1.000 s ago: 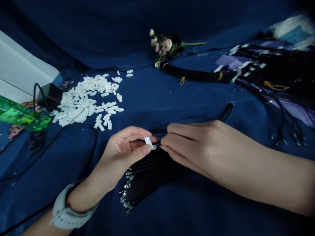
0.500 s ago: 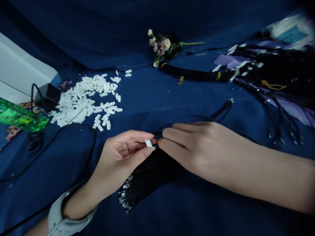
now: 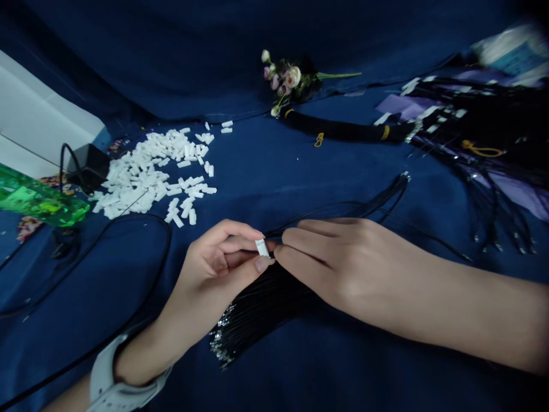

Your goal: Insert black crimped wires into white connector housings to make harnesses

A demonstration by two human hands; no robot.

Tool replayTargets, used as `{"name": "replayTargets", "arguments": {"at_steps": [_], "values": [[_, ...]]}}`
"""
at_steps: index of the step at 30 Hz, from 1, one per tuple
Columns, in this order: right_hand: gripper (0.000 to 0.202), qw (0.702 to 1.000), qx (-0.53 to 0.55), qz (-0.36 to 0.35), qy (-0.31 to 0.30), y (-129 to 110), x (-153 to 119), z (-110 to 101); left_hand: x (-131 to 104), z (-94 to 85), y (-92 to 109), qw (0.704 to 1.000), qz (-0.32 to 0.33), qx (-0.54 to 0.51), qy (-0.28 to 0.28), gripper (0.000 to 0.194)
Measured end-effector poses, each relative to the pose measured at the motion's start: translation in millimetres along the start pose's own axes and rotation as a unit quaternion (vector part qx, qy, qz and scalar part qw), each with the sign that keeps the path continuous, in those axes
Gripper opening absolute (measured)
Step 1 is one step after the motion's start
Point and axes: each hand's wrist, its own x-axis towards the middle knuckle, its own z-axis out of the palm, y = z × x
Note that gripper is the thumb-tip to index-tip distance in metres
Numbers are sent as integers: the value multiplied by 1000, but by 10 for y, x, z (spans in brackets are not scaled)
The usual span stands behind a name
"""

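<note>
Between the thumb and fingers of my left hand [image 3: 223, 263] is a small white piece [image 3: 262, 248]. My right hand [image 3: 338, 257] is closed with its fingertips touching those of my left; it pinches thin black cord [image 3: 300, 219], whose gripped end is hidden by the fingers. Beneath both hands lies a thick bundle of black cords [image 3: 266, 309] with silvery metal ends at its lower left. A smaller group of black cords [image 3: 390, 191] comes out beyond my right hand, its metal tips pointing to the upper right.
A heap of white pieces [image 3: 141, 171] lies at the left, beside a green bottle [image 3: 43, 200], a black box [image 3: 88, 166] and a black cable [image 3: 167, 246]. Artificial flowers [image 3: 287, 80] and a tied black bundle [image 3: 343, 127] lie behind. More cords [image 3: 484, 200] cover purple sheets at the right.
Both hands stay together with the white piece between the left fingers. The surroundings have shifted slightly to the right in view. A loose cord end now shows above my right forearm.
</note>
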Motion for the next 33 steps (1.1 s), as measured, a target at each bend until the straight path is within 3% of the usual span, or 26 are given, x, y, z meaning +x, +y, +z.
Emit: {"name": "replayTargets", "arguments": {"at_steps": [5, 10, 13, 15, 18, 22, 27, 33], "values": [[21, 999, 20, 5, 24, -13, -10, 16, -1, -11, 4, 1000, -3, 15, -4, 16], [21, 1000, -2, 15, -13, 7, -10, -49, 31, -37, 13, 999, -11, 13, -27, 20], [23, 998, -43, 29, 35, -39, 1, -130, 56, -59, 47, 1000, 4, 14, -9, 18], [21, 999, 5, 23, 30, -100, 3, -150, 72, -72, 74, 1000, 11, 17, 17, 16], [7, 994, 93, -2, -56, -189, -9, -86, 89, -77, 98, 999, 2, 37, 28, 13], [26, 976, 166, -11, -140, -220, -38, 66, 89, -46, 103, 997, -3, 70, 33, 14], [15, 959, 249, 55, -122, -201, -56, 114, 77, -7, 125, 995, -51, 56, 65, 11], [18, 908, 372, 164, -98, -186, -37, 60, 95, -73, 103, 994, -95, 3, 49, 7]]}}
